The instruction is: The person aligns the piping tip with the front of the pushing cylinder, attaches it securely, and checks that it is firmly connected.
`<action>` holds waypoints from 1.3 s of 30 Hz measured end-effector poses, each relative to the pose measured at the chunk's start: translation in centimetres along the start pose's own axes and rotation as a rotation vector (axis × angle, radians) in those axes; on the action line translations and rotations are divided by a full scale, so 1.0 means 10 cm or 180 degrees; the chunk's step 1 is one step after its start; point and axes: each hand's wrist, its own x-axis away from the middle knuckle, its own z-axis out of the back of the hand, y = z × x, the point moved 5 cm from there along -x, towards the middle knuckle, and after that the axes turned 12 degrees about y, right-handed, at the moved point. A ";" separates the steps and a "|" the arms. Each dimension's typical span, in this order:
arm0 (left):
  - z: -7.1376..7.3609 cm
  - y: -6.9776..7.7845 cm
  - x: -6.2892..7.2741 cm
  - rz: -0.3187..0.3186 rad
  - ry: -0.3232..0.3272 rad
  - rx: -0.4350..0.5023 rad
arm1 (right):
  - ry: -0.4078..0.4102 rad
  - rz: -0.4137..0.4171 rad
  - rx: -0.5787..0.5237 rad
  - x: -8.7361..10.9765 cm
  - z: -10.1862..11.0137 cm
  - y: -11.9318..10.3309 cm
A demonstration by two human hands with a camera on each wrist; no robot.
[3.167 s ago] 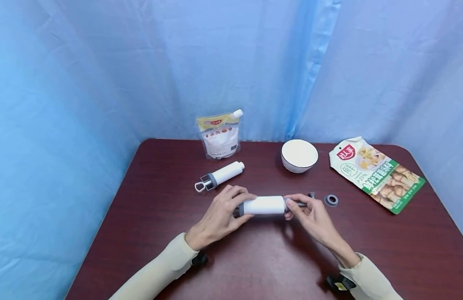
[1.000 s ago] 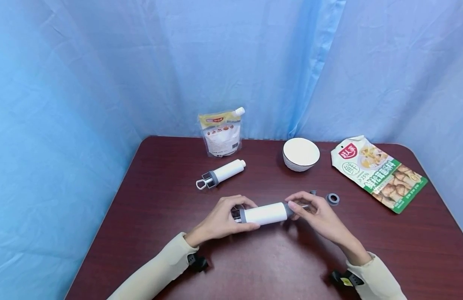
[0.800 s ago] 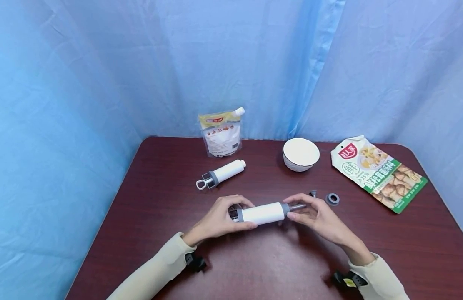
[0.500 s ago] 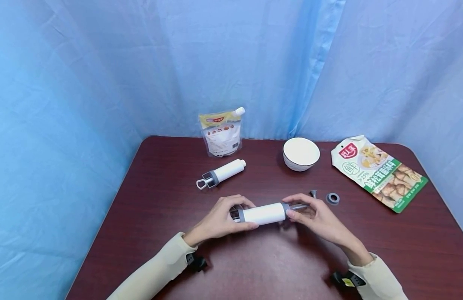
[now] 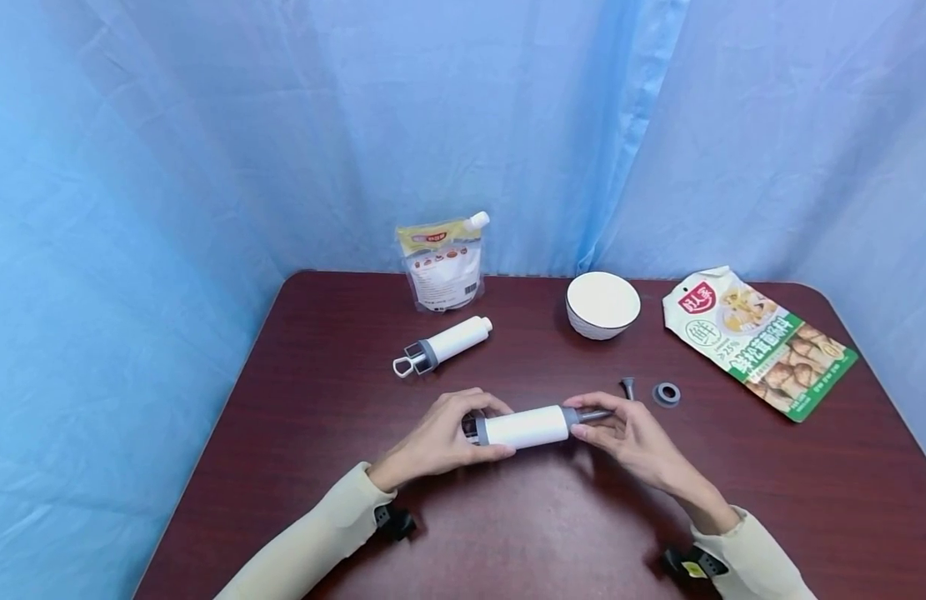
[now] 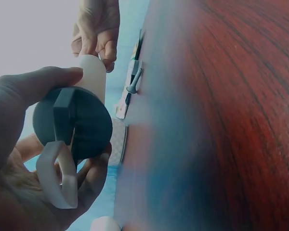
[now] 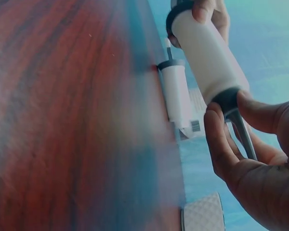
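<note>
In the head view my left hand (image 5: 449, 435) grips a white food syringe (image 5: 526, 427) by its grey plunger-end collar, thumb on the near side, fingers behind. My right hand (image 5: 633, 437) pinches the grey nozzle cap (image 7: 226, 99) at the other end. A long narrow nozzle (image 7: 243, 132) runs from that cap between the right fingers. In the left wrist view, the plunger's white loop handle (image 6: 58, 178) sticks out towards the camera. A second white syringe (image 5: 458, 340) lies behind the left hand. Beyond the right hand are a loose grey nozzle (image 5: 628, 387) and a grey ring (image 5: 666, 395).
On the dark red table (image 5: 508, 533), a spouted pouch (image 5: 446, 271) stands at the back edge. A white bowl (image 5: 602, 307) sits right of it. A green and white food packet (image 5: 758, 342) lies at the right. Blue curtain (image 5: 463, 125) hangs behind.
Since the earliest frame the held syringe has tilted, its plunger end nearer me, and the left hand has shifted with it. The right fingers have re-placed themselves around the nozzle cap, uncovering more nozzle.
</note>
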 end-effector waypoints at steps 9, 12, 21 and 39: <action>0.00 -0.03 0.03 0.0027 -0.0036 -0.0189 | -0.0077 -0.0131 -0.0152 0.00 -0.07 0.07; -0.02 -0.07 0.05 0.0105 -0.0124 -0.0196 | -0.0190 -0.0194 -0.0104 -0.01 -0.09 0.13; -0.02 -0.13 0.07 0.0128 -0.0211 -0.0385 | -0.0403 -0.0174 -0.0042 -0.09 -0.12 0.21; -0.06 -0.19 0.05 0.0101 -0.0379 -0.0697 | -0.0696 -0.0147 -0.0021 -0.19 -0.19 0.33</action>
